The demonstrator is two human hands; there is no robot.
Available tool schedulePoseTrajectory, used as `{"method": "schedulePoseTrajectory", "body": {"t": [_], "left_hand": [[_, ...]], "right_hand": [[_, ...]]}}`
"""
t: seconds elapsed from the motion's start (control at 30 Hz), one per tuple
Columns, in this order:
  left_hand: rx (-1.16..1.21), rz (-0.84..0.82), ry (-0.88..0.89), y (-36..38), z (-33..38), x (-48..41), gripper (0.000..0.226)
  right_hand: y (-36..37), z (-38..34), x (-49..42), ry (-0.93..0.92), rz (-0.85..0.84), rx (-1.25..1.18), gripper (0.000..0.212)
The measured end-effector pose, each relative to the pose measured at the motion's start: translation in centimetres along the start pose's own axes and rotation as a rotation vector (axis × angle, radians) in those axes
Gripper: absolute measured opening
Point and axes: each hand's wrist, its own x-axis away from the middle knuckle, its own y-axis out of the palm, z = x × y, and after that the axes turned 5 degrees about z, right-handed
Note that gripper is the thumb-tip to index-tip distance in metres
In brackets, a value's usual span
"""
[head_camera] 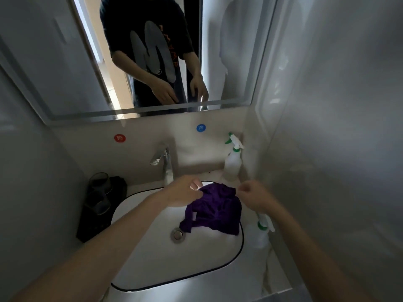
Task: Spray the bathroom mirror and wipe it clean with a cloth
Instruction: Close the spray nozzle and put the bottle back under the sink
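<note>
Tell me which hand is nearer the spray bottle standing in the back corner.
Right. The right hand is just in front of the spray bottle; the left hand is farther left, by the faucet, across the purple cloth.

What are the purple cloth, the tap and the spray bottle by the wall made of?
The purple cloth looks like soft matte fabric, maybe microfibre: it folds and droops. The tap looks like polished metal, probably chrome: bright reflections. The spray bottle by the wall looks like plastic: cloudy white body, green trim.

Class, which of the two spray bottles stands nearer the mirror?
The back-corner spray bottle; the front spray bottle sits by the right hand.
</note>
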Motion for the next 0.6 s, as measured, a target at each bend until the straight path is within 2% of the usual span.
{"method": "schedulePoseTrajectory", "body": {"t": [0.1,0.17,0.23,0.3,0.43,0.6], "left_hand": [[-0.007,-0.079,-0.017,3.3,-1.0,0.8,0.017],[0.000,-0.138,-0.007,5.9,-0.9,0.9,0.019],[0.023,-0.175,-0.002,8.3,-0.2,0.8,0.024],[0.021,-0.165,0.026,10.4,1.0,0.3,0.030],[0.071,-0.087,0.107,13.1,3.9,-1.4,0.042],[0.125,-0.020,0.114,15.2,5.7,-3.5,0.053]], "right_hand": [[1.2,3.7,1.2,0.054,0.102,-0.095,0.020],[1.8,5.3,2.2,0.007,0.200,-0.126,0.014],[2.3,6.7,3.1,-0.065,0.349,-0.115,0.018],[2.8,7.7,4.0,-0.062,0.442,-0.103,0.028],[4.3,9.2,5.6,0.055,0.358,-0.140,0.035],[6.0,10.2,6.4,0.123,0.358,-0.323,0.024]]}}
